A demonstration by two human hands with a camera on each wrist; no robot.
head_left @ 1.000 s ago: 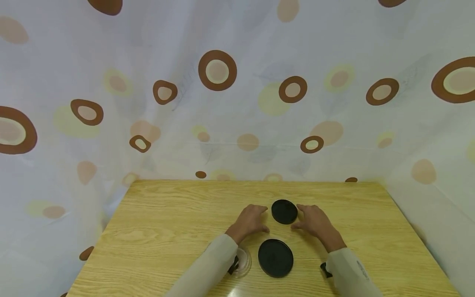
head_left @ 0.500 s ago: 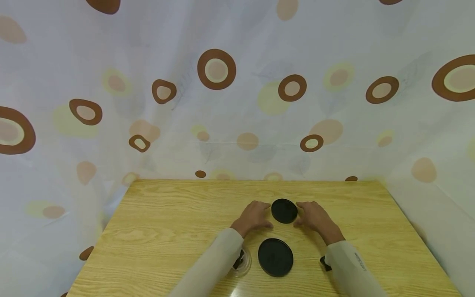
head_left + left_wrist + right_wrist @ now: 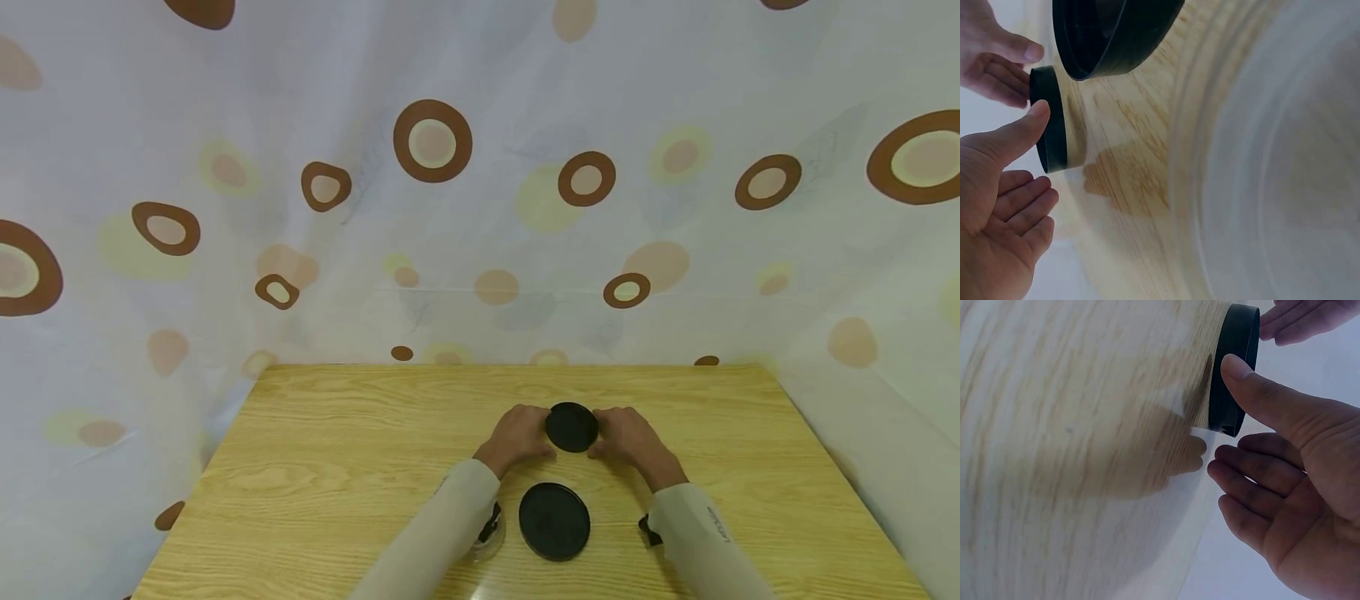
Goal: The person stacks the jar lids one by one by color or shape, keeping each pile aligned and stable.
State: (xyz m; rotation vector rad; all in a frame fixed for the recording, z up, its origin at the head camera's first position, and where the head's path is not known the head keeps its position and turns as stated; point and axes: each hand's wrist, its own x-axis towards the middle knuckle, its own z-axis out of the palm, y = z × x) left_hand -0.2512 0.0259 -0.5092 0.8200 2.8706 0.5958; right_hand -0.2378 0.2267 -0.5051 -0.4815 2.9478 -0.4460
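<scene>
A small round black dish with a low rim (image 3: 572, 428) lies on the wooden table, between both hands. My left hand (image 3: 520, 435) is at its left side; in the left wrist view the thumb reaches the rim of the small dish (image 3: 1052, 119) and the other fingers are loosely bent. At the right side is my right hand (image 3: 628, 437), its thumb at the rim of the small dish (image 3: 1230, 375) in the right wrist view and its fingers extended beside it. Whether the fingertips press the rim cannot be told. Nearer to me lies a larger round black dish (image 3: 555, 522).
A clear round plastic piece (image 3: 491, 547) lies left of the larger dish, partly hidden under my left sleeve; it fills the right of the left wrist view. The wooden table (image 3: 337, 467) ends at a patterned curtain (image 3: 495, 208) behind and at both sides.
Both hands have moved inward, up to the sides of the small black dish. The left hand has come farther, from a visible gap. The larger dish stays where it was.
</scene>
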